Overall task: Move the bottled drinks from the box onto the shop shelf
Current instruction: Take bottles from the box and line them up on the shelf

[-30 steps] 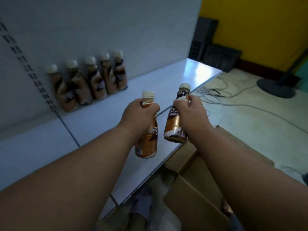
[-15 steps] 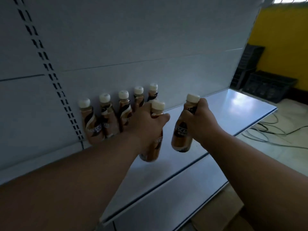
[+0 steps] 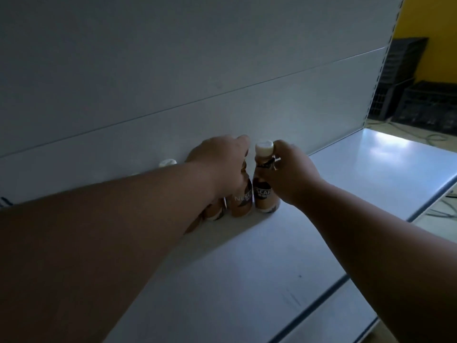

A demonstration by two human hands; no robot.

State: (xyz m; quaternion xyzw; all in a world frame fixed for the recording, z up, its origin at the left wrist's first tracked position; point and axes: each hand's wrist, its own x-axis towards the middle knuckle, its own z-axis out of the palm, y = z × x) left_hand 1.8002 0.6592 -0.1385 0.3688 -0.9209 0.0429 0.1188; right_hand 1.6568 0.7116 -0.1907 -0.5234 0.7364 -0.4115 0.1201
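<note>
Both bottles have gone from mid-air to the white metal shelf (image 3: 247,280), at the back panel. Left hand (image 3: 220,167) wraps the brown plastic coffee bottle (image 3: 243,201); right hand (image 3: 288,174) pinches its white-capped twin (image 3: 265,191) beside it. Confirm bases flat, release straight up.

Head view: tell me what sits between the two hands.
Only the white-capped bottle held by the right hand, beside the left hand and its bottle.

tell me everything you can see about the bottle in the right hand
The bottle is small, plastic by its look, with a cream cap, dark neck wrap and tan-and-brown label. It stands upright near the shelf's back panel, apparently resting on it, beside the bottle under the left hand. The right hand grips its neck.
</note>
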